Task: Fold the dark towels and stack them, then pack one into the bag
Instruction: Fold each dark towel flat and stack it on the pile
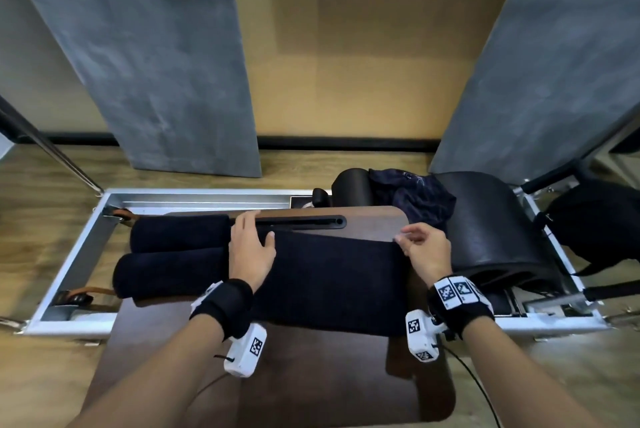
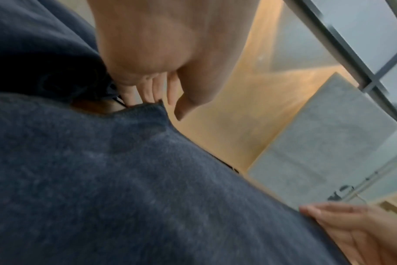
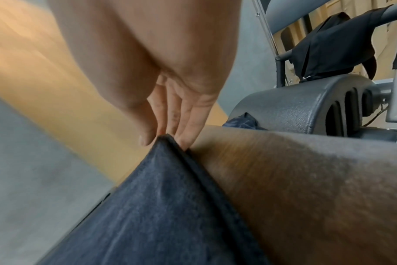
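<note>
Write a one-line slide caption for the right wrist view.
Right hand pinches the far corner of the dark towel lying on the brown wooden board.

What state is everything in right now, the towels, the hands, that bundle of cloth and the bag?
Flat dark towel: spread on the wooden board, folded double at its far right corner.
Two rolled towels: side by side, left of the flat one.
Left hand: resting flat on the towel.
Right hand: pinching the towel's far right corner.
Dark blue cloth: crumpled, behind the board.
Black bag: at far right; whether it is open, cannot tell.
</note>
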